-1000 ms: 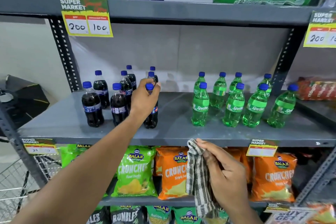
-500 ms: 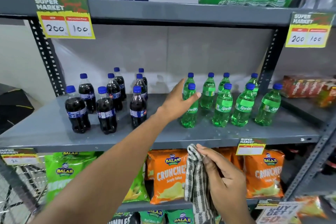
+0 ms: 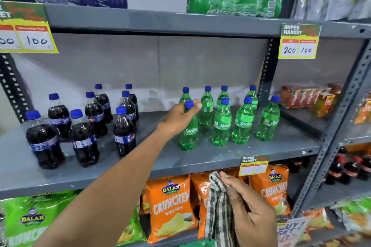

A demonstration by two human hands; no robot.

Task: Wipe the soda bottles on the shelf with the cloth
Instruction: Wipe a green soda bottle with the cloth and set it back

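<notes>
Two hands busy, left hand (image 3: 180,115) outstretched gripping green bottle (image 3: 188,130) neck, right hand (image 3: 248,206) clutching striped cloth (image 3: 215,210)

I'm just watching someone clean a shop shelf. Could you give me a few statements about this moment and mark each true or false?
1. The left hand is around the neck of a green Sprite bottle. True.
2. The striped cloth is pressed against a bottle. False: it hangs in the right hand, below the shelf edge, touching no bottle.
3. The dark cola bottles stand left of the green ones. True.
4. The bottles have red caps. False: the caps are blue.
5. The orange chip bags sit on the same shelf as the soda bottles. False: they are on the shelf below.
</notes>
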